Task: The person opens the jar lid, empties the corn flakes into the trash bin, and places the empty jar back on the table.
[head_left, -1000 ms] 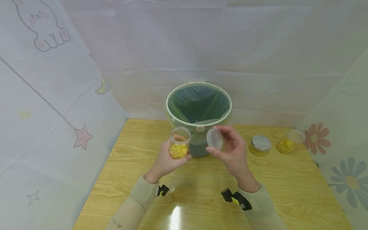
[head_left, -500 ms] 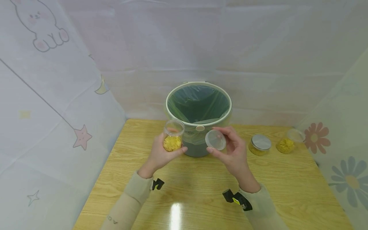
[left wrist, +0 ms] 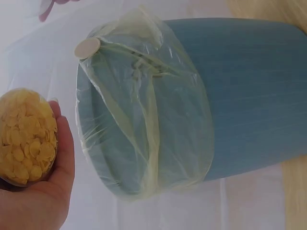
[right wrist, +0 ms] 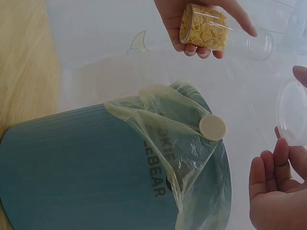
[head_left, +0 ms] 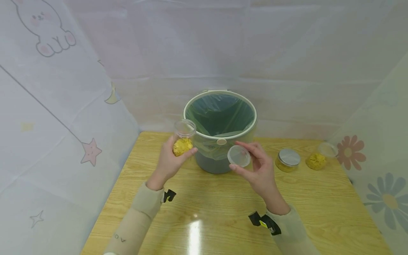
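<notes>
My left hand grips a clear, lidless jar holding yellow flakes in its lower part. The jar is near the left front of the bin's rim, its mouth up. In the right wrist view the flakes fill about half of the jar. My right hand pinches a translucent round lid between thumb and fingers, before the bin's right front. Behind both hands stands a blue-grey trash bin, with a thin clear bag folded over its rim.
On the wooden table, to the right, stands a jar with a silver lid. Beside it is another jar of yellow flakes with a clear top. Patterned cloth hangs behind and at both sides.
My left hand has moved left and away from me with the jar, toward the bin's left front. The lid in my right hand has turned its face more toward the head camera.
</notes>
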The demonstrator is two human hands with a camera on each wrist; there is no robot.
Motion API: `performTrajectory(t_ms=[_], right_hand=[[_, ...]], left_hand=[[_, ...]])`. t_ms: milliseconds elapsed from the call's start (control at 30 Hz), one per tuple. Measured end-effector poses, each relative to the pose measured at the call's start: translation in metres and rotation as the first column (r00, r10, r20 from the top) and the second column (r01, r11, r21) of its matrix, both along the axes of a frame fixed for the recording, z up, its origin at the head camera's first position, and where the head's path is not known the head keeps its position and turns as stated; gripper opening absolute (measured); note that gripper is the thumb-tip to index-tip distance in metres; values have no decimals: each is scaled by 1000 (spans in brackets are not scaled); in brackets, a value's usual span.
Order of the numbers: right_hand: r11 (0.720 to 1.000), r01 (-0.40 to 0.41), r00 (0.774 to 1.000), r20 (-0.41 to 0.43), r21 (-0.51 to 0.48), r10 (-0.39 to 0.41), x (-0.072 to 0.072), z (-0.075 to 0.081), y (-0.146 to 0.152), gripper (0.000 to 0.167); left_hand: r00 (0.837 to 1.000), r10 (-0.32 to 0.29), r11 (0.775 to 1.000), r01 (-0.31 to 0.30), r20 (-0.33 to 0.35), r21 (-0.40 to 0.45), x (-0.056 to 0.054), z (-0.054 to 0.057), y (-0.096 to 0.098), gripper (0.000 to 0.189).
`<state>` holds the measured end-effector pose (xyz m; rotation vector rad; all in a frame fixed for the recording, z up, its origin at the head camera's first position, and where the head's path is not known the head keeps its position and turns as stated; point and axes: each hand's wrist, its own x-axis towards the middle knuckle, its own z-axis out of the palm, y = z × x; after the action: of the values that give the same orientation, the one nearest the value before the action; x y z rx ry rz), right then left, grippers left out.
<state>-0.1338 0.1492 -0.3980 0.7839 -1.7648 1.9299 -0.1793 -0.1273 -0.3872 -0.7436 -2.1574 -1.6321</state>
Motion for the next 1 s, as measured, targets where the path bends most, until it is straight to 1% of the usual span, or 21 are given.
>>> performTrajectory(t_ms=[67,133,233,367,533,633,800,867,1000], right_hand=[[1000,4,1000,4,7,-4,0,-1,1,58],[1000,8,1000,9,13,-8,1,-1,1,58],[1000,13,1000,19,18,-14,1,-2,2,59],[999,21,999,29,25,-21,2,-3,2,59],[999,28,998,53,31,-29,4,-4,3,59],[999,30,997,71,35,-33,5,-5,4,60],[999,31,995,88,39,-35,5,-5,4,60],[999,32,995,91,39,-36,5,-5,4,60],[999,32,995,89,39,-35,5,-5,4,59]], left_hand=[[1000,-10,1000,10,-25,16,-1,2,-2,40],[999,-29,999,30,-41,35,-2,4,-3,40],[999,-33,998,35,-34,53,-3,8,-5,44],[1000,4,999,-3,-30,46,-6,14,-9,45],[997,54,998,-54,-49,16,-12,25,-17,43],[996,76,997,-75,-47,4,-16,32,-21,43],[990,131,990,-133,-43,-52,-21,42,-25,45],[989,142,987,-144,-36,-71,-22,46,-26,47],[990,139,987,-140,-13,-75,-27,51,-28,46]])
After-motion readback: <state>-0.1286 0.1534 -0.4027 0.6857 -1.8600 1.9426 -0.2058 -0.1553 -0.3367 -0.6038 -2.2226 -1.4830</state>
